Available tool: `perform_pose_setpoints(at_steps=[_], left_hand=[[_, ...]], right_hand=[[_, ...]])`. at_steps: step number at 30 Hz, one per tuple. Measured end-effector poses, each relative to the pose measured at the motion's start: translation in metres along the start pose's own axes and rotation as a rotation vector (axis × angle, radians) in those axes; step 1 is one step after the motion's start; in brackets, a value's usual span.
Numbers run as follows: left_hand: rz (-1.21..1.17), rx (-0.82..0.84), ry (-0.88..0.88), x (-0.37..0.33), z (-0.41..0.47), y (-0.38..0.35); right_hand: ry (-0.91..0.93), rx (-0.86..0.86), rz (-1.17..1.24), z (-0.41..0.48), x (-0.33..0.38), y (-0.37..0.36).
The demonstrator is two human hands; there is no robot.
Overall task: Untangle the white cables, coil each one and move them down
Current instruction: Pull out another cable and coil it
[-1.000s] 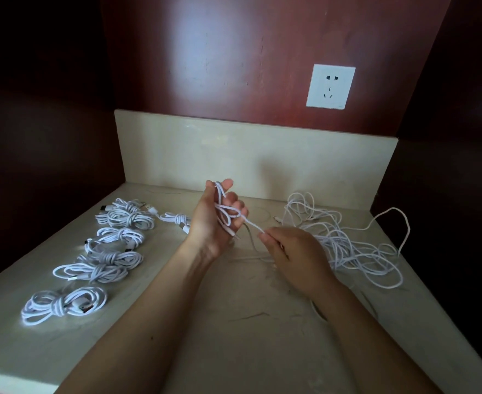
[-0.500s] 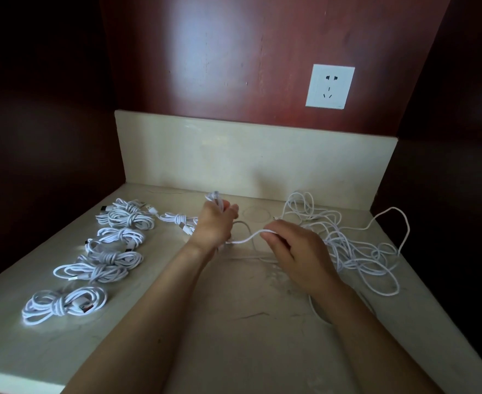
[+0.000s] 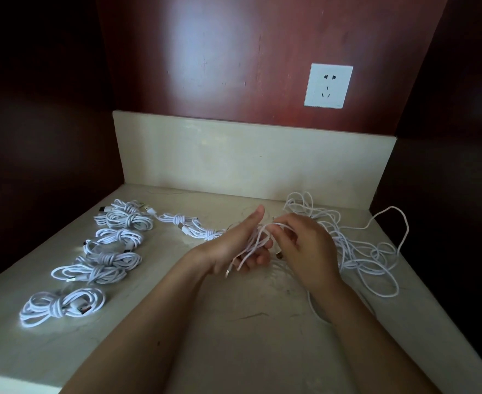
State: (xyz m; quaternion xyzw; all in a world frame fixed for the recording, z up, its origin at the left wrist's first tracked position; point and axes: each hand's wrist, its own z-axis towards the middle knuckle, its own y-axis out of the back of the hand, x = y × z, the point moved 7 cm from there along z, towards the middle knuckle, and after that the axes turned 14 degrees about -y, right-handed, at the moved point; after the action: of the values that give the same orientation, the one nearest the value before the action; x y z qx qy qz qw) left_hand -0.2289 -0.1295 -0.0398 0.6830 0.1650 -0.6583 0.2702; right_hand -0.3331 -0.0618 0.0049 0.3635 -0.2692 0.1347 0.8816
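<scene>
My left hand [image 3: 234, 245] holds several loops of a white cable [image 3: 255, 240] wound over its fingers, thumb pointing up. My right hand [image 3: 305, 248] meets it from the right and pinches the same cable at the loops; a plug end shows under its fingers. A tangled heap of white cables [image 3: 359, 245] lies just right of my hands. Several coiled white cables [image 3: 111, 260] lie in a column at the left, the nearest coil [image 3: 60, 307] by the front edge, and another coiled cable [image 3: 188, 228] lies behind my left wrist.
The work goes on over a beige stone counter [image 3: 234, 336] with a raised back ledge [image 3: 248, 163]. A white wall socket [image 3: 328, 85] sits on the red-brown panel above. Dark walls close in both sides.
My left hand has dropped and turned, with more cable loops wound on it. My right hand moved left from the stretched strand and now touches the loops.
</scene>
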Motion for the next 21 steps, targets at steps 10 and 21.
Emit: perform_pose_setpoints(at_steps=[10,21], left_hand=[[0.115,0.043,-0.169,-0.014,-0.006,-0.007],[0.361,-0.564,-0.658,-0.040,-0.012,0.018]], right_hand=[[-0.002,0.032,-0.005,0.004,-0.006,-0.008],[-0.060,-0.037,-0.010,0.005,-0.005,-0.006]])
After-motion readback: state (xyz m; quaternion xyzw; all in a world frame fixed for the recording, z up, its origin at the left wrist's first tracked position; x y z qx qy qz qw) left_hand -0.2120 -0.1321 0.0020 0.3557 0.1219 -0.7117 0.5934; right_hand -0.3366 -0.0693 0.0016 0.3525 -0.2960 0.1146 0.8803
